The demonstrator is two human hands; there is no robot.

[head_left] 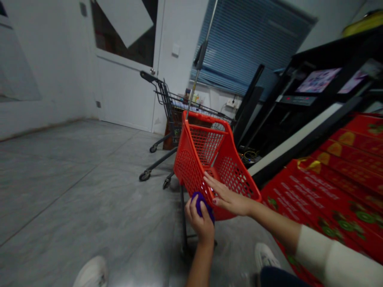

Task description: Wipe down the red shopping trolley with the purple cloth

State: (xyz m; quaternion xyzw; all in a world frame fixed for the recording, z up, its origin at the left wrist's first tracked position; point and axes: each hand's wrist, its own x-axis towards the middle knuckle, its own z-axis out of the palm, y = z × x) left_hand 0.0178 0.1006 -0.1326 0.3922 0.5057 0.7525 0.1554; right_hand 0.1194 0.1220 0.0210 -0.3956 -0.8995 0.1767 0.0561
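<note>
A purple ball [201, 204] is nestling in the left hand [198, 223], fingers clamping it firmly just outside the red cart [191, 169], while the right hand [229, 200] is steadying the cart's mesh side, fingers spread apart. A grey cart [170, 117] is standing behind the red cart, with red boxes [326, 191] lying to its right.

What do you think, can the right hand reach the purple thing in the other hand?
Probably yes. The right hand is right beside the purple object held in the left hand, and nothing seems to stand between them.
</note>
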